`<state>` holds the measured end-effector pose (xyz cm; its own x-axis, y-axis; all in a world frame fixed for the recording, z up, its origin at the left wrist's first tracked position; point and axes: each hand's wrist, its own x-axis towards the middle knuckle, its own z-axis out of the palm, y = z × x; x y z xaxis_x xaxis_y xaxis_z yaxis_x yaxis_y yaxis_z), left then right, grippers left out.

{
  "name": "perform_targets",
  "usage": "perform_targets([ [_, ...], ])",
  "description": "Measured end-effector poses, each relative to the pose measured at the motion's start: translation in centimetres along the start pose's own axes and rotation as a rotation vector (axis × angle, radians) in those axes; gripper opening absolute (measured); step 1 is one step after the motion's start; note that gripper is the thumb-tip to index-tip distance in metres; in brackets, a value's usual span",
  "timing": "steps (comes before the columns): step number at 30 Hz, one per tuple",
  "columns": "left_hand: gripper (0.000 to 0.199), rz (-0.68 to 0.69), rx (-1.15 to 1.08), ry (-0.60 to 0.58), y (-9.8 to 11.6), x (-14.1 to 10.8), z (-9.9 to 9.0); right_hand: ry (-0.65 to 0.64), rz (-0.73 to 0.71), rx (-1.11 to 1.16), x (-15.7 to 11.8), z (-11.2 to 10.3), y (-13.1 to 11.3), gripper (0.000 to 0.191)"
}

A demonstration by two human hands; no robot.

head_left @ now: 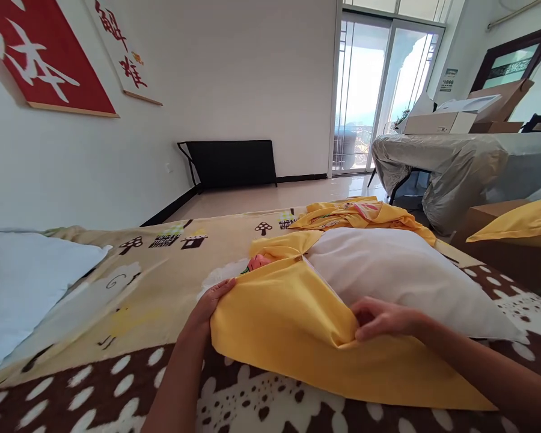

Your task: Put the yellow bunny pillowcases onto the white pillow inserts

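Note:
A yellow pillowcase lies across the patterned blanket in front of me, its zipped opening partly around a white pillow. My left hand is closed on the left end of the pillowcase, thumb and fingers on the cloth. My right hand pinches the pillowcase near its opening edge, just in front of the white pillow. The yellow cloth bunches between its thumb and fingers. A red printed figure shows on the cloth beyond my left hand.
Crumpled yellow cloths lie behind the pillow. Another white pillow is at the left, on the patterned blanket. At the right are a yellow pillow above a cardboard box and a plastic-covered table with boxes.

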<state>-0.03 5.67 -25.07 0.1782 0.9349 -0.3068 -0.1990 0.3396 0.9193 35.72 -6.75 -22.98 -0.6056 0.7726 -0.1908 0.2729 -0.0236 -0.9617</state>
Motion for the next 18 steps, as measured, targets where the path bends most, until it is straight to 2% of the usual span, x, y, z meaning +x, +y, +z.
perform_targets([
  [1,0.020,-0.007,-0.007,-0.012,-0.1,-0.1,0.0,-0.044,0.067,-0.186,-0.5,0.2,0.3,0.030],
  [2,0.023,-0.019,-0.012,-0.027,-0.1,-0.2,-0.1,-0.032,0.115,-0.370,-0.9,0.4,0.2,0.024],
  [4,0.031,-0.050,-0.013,-0.065,-0.3,-0.5,-0.4,0.155,0.135,-0.629,-1.6,0.2,-0.9,0.023],
  [6,0.040,-0.062,0.004,-0.121,-0.4,-0.8,-1.0,0.390,0.100,-0.715,-2.3,-1.0,-2.5,0.029],
  [8,0.045,-0.052,0.033,-0.162,-0.8,-0.7,-1.7,0.560,0.108,-0.779,-2.8,-2.8,-3.6,0.034],
  [10,0.048,-0.041,0.072,-0.177,-1.5,-0.4,-2.5,0.684,0.187,-0.870,-2.9,-4.4,-4.0,0.032],
  [12,0.049,-0.046,0.119,-0.175,-2.2,-0.1,-3.1,0.788,0.301,-0.977,-2.5,-4.6,-3.9,0.025],
  [14,0.050,-0.056,0.174,-0.172,-2.8,-0.1,-3.4,0.895,0.329,-1.077,-1.6,-2.9,-4.2,0.019],
  [16,0.050,-0.059,0.217,-0.146,-3.2,-0.3,-3.4,0.951,0.233,-1.158,-0.3,0.3,-5.3,0.023],
  [18,0.045,-0.041,0.243,-0.108,-3.5,-0.7,-3.0,0.868,0.085,-1.165,1.5,4.1,-6.8,0.025],
])
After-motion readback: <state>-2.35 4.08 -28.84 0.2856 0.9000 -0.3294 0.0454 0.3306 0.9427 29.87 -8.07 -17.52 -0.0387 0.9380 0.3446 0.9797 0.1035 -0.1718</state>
